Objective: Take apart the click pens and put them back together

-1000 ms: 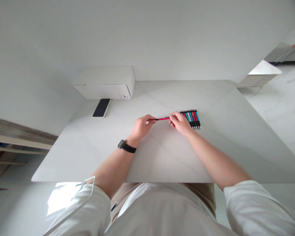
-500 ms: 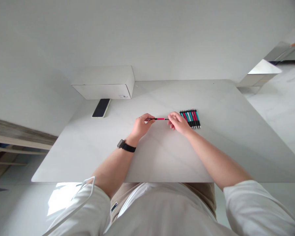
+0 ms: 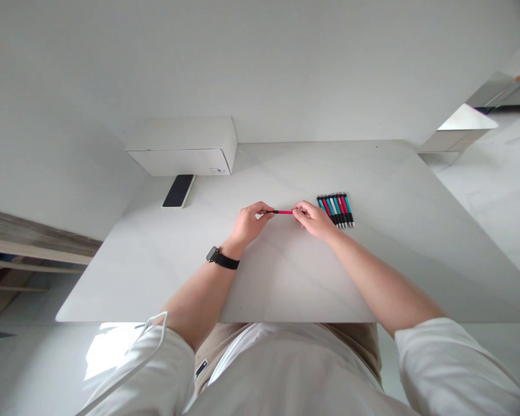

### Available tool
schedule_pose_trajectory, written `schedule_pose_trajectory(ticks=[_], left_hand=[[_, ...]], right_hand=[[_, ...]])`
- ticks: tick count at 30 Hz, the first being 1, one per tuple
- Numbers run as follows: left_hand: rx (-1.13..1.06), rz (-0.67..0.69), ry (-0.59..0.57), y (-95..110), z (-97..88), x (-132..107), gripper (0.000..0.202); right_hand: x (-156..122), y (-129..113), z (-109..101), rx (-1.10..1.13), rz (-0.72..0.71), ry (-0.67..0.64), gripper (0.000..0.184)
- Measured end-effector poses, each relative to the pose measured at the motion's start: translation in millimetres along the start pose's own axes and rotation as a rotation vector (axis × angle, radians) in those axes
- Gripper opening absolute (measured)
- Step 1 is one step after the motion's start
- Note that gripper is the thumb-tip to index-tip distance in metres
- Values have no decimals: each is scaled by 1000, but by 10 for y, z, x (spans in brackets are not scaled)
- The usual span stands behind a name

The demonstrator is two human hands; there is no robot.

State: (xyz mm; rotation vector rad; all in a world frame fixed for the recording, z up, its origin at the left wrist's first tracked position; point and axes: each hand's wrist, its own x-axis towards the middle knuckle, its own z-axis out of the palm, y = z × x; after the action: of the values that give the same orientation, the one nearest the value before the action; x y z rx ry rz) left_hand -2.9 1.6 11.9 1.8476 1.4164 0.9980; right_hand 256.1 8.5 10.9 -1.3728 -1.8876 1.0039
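A pink pen (image 3: 285, 212) with a black grip lies level between my two hands above the table. My left hand (image 3: 250, 223) pinches its black end between thumb and fingers. At the other end, my right hand (image 3: 314, 219) is closed on the pen, its fingertips hiding that tip. Just right of my right hand, a row of several pens (image 3: 338, 209) in teal, red, white and black lies side by side on the table, partly covered by that hand.
The white table (image 3: 173, 283) carries a phone (image 3: 179, 190) with a dark screen at the left. Behind the phone a white box (image 3: 182, 162) stands against the wall. A black watch (image 3: 222, 257) is on my left wrist, and a white cable (image 3: 149, 346) runs along my left sleeve.
My right hand has closed in on the pink pen; the black tip and small gap seen at its right end before are now covered. My left hand has hardly moved.
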Motion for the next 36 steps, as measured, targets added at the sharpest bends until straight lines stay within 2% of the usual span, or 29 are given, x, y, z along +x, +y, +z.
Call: schedule_pose_trajectory(ticks=[3, 8, 12, 14, 17, 20, 24, 27, 29, 32, 36], left_hand=[[7, 13, 2, 27, -4, -8, 16], [59, -7, -62, 68, -32, -16, 26], [102, -4, -83, 66, -27, -11, 32], [87, 61, -67, 64, -14, -8, 25], [73, 135, -64, 79, -9, -12, 27], [126, 135, -92, 97, -28, -21, 17], [169, 120, -143, 74, -34, -22, 36], [130, 115, -104, 54, -11, -21, 23], [125, 126, -73, 58, -2, -23, 23], [159, 139, -88, 80, -14, -26, 17], [197, 145, -141, 81, -37, -21, 35]], right_hand=[[-6, -17, -2, -65, -15, -34, 39], [-12, -71, -7, -122, -132, 83, 24], [-18, -90, -14, -95, -174, 103, 22], [-21, -86, -14, -82, -170, 108, 21], [-28, -81, -10, -65, -143, 92, 21], [-34, -88, -7, -57, -139, 73, 22], [-37, -105, -9, -70, -137, 77, 25], [-38, -114, -13, -56, -137, 69, 26], [-39, -116, -15, -52, -135, 65, 25], [-38, -104, -14, -47, -132, 68, 25], [-21, -63, -1, -41, -138, 76, 24]])
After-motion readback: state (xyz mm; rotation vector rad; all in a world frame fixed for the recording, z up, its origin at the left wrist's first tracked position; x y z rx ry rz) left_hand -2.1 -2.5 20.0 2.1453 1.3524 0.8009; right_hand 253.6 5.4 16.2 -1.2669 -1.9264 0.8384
